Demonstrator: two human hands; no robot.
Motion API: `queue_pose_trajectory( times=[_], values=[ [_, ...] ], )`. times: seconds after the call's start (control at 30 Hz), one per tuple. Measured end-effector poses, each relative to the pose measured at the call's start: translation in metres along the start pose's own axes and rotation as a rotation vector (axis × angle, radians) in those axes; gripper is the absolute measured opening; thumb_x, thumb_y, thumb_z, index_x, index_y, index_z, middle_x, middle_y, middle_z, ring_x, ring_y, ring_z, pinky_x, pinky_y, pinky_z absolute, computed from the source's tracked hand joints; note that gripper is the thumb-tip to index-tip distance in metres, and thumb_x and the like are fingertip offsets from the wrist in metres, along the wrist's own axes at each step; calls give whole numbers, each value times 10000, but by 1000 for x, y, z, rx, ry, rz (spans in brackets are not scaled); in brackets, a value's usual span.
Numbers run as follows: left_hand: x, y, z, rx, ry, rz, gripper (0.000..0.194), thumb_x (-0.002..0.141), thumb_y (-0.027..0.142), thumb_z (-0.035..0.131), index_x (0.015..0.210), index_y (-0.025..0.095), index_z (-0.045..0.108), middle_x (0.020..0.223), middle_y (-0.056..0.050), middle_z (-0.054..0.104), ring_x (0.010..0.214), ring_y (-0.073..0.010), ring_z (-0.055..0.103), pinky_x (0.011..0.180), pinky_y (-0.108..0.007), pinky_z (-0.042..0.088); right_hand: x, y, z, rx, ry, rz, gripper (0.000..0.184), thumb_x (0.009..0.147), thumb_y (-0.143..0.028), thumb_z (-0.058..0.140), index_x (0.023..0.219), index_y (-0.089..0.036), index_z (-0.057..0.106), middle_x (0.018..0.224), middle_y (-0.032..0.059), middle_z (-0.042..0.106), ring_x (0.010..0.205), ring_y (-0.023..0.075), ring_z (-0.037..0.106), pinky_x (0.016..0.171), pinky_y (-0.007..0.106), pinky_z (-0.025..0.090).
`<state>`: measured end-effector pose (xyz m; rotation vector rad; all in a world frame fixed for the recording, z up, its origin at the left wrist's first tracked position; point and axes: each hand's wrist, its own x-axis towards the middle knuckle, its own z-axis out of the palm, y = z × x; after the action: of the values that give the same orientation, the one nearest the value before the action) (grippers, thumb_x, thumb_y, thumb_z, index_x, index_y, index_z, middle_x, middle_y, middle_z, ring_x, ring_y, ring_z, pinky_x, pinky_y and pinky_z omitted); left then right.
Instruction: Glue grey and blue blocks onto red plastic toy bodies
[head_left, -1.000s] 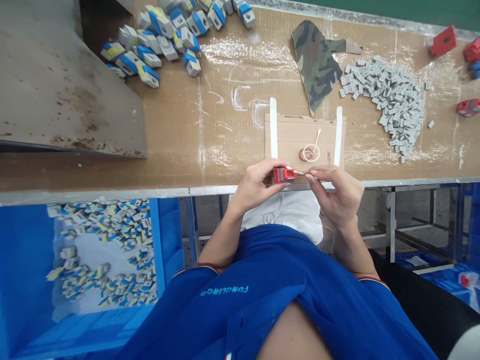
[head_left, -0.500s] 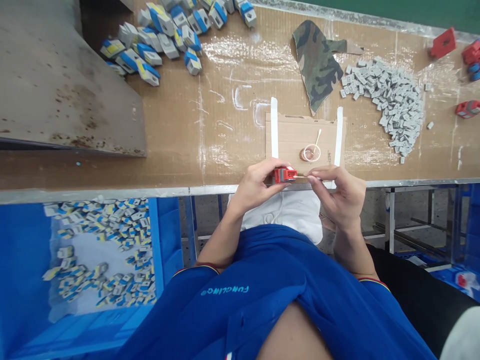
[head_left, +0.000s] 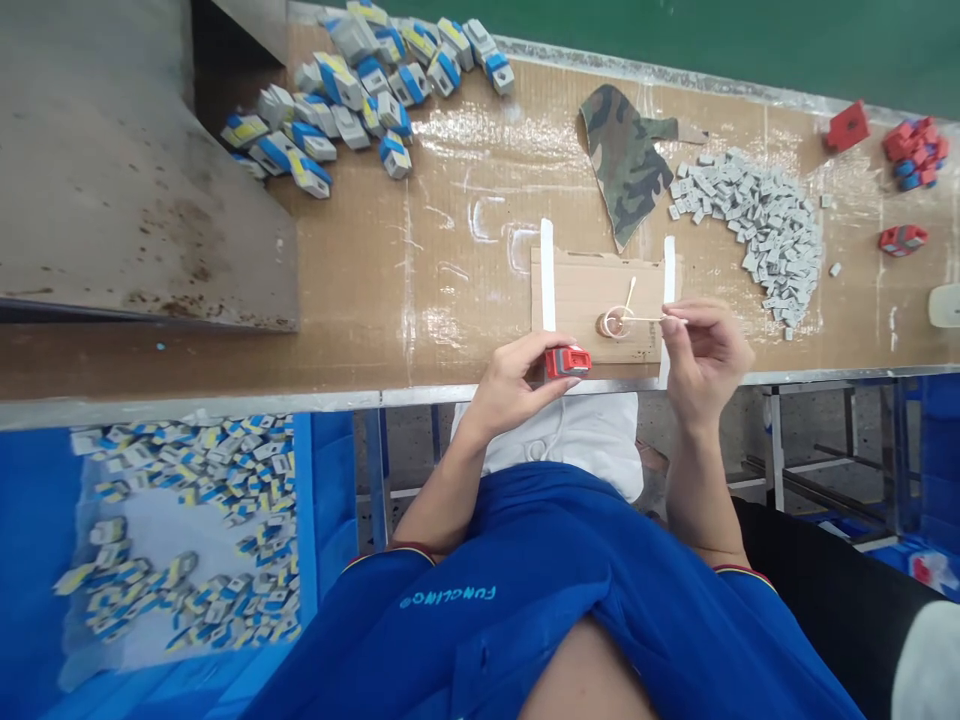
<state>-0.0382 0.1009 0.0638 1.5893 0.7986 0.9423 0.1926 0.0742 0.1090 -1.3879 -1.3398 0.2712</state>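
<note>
A small red-and-grey plastic toy vehicle part [head_left: 568, 362] is held just below the centre of the frame, at the bench's [head_left: 465, 330] near edge, gripped between the thumb and fingers of the left hand [head_left: 521, 378], by which its left end is covered. A thin pale stick [head_left: 643, 319] is pinched in the fingertips of the right hand [head_left: 703, 358], its far end at a small round translucent cup [head_left: 604, 327]; whether the contents are touched cannot be told. A second pale stick [head_left: 631, 292] is leaned in the cup, which is set on a brown cardboard sheet [head_left: 576, 290] flanked by white tape strips [head_left: 547, 270]. Above it a camouflage cloth piece [head_left: 626, 165] is laid, with small light-grey blocks [head_left: 784, 240] heaped to its right. The left of the bench is blocked by a rust-stained grey metal housing [head_left: 127, 190]; grey, blue and yellow plastic parts [head_left: 337, 85] are piled at the upper left. Half a second earlier, the stick was held against the red part; the left hand's grip is unchanged.
</note>
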Motion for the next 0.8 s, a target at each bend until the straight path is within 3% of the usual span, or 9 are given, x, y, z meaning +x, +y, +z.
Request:
queue_pose_trajectory(
  times=[0.13, 0.2, 0.27, 0.33, 0.4, 0.47, 0.57, 0.7, 0.8],
  values=[
    [-1, 2, 1, -149, 22, -68, 406, 858, 354, 841, 1188, 154, 715, 1054, -98, 782, 888, -168, 743, 793, -264, 599, 2, 11, 2, -158, -186, 12, 142, 971, -352, 708, 1056, -241, 736, 1030, 68, 757, 945, 205, 730, 735, 348, 605],
    [-4, 3, 2, -260, 29, -110, 426, 846, 346, 854, 1198, 153, 712, 1059, -98, 784, 876, -164, 758, 800, -257, 611, 1, 4, -1, -264, -234, -6, 395, 951, -415, 722, 1307, -253, 668, 1256, 119, 728, 1119, 262, 712, 885, 448, 620],
    [-9, 4, -1, -367, 37, -127, 439, 831, 334, 871, 1203, 161, 715, 1055, -94, 791, 878, -162, 769, 816, -254, 619, 1, -13, -4, -338, -197, -81, 635, 926, -444, 739, 1499, -275, 525, 1454, 151, 633, 1322, 329, 621, 1050, 569, 559],
    [-18, 6, -7, -447, 68, -120, 436, 816, 331, 885, 1191, 174, 726, 1028, -81, 796, 879, -160, 771, 823, -250, 620, 3, -34, 0, -332, -144, -188, 666, 934, -414, 723, 1541, -294, 476, 1482, 143, 609, 1388, 356, 567, 1105, 610, 516],
    [-29, 7, -19, -481, 121, -123, 421, 816, 340, 886, 1177, 183, 737, 1008, -71, 794, 878, -158, 766, 820, -247, 615, 8, -55, 17, -246, -187, -259, 563, 966, -360, 675, 1502, -303, 510, 1386, 124, 659, 1287, 326, 632, 1052, 551, 558],
    [-42, 10, -34, -465, 188, -147, 410, 821, 354, 881, 1167, 183, 743, 992, -66, 790, 862, -157, 759, 807, -248, 609, 18, -67, 52, -134, -346, -261, 421, 1008, -325, 605, 1425, -293, 559, 1259, 99, 694, 1069, 252, 705, 934, 450, 608],
    [-60, 12, -58, -398, 281, -179, 413, 811, 380, 884, 1138, 169, 747, 966, -67, 792, 838, -167, 756, 788, -258, 604, 42, -65, 130, -102, -530, -197, 311, 1036, -329, 539, 1333, -244, 579, 1186, 93, 683, 889, 196, 693, 852, 385, 607],
    [-81, 15, -80, -355, 370, -211, 450, 795, 424, 890, 1131, 165, 740, 964, -76, 796, 856, -193, 764, 795, -284, 603, 82, -47, 233, -321, -606, -135, 317, 1023, -227, 496, 1332, -234, 567, 1285, 133, 616, 1043, 252, 674, 998, 454, 552],
    [-93, 18, -90, -357, 407, -233, 474, 799, 441, 886, 1150, 164, 727, 972, -85, 796, 889, -211, 769, 812, -303, 601, 102, -40, 276, -407, -658, -139, 312, 949, -164, 564, 1253, -210, 618, 1287, 146, 595, 1147, 305, 626, 1027, 498, 518]
  ],
)
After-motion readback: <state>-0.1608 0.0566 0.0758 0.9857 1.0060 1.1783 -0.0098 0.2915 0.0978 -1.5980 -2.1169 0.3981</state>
